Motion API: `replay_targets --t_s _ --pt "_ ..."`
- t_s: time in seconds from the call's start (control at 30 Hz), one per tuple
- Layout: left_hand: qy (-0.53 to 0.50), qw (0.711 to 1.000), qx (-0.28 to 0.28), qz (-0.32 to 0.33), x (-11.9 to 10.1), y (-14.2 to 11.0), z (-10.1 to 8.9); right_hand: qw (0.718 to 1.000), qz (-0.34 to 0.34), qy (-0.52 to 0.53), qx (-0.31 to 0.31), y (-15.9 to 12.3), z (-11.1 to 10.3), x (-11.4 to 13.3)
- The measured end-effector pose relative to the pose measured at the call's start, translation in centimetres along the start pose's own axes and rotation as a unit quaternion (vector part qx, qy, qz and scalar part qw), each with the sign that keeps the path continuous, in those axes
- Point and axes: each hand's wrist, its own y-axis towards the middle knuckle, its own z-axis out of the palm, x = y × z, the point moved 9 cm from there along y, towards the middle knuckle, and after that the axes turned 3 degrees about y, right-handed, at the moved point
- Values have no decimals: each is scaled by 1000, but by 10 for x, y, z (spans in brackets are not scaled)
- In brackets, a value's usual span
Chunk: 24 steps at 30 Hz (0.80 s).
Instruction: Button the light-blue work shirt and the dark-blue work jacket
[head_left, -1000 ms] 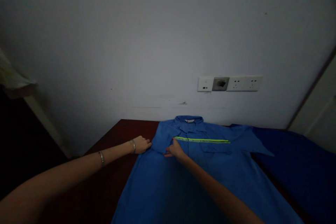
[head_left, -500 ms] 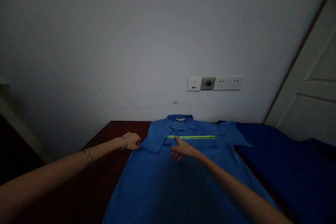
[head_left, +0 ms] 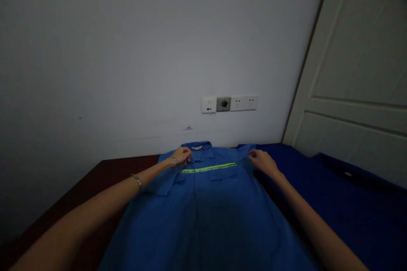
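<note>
Blue shirt on red tbl nr wall, L grip, R grip both half-curled, hold unclear.

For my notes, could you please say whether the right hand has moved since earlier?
Yes, rightward: the right hand was left of the wall sockets and is now below their right end.

Showing tiny marks on a white label inside the collar of a blue shirt, but blurring too much for reading; yielding no legible word, brand, number or sign there, on the yellow-green chest stripe or on the wall sockets.
</note>
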Motion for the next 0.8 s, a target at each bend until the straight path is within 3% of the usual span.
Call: replay_targets --t_s 0.13,0.3,0.43,0.67,0.8 --pt "-39 999 7 9 -36 36 46 997 68 -44 -9 -2 -10 -51" --pt "-12 999 27 41 -88 73 95 989 131 -67 16 -7 4 -90" --pt "19 998 17 54 -125 98 126 987 144 -65 34 -3 17 -107" --pt "92 987 -56 119 -187 153 165 987 150 -36 38 5 24 -122" --pt "144 975 -50 161 -222 177 188 987 152 -32 35 6 24 -123"
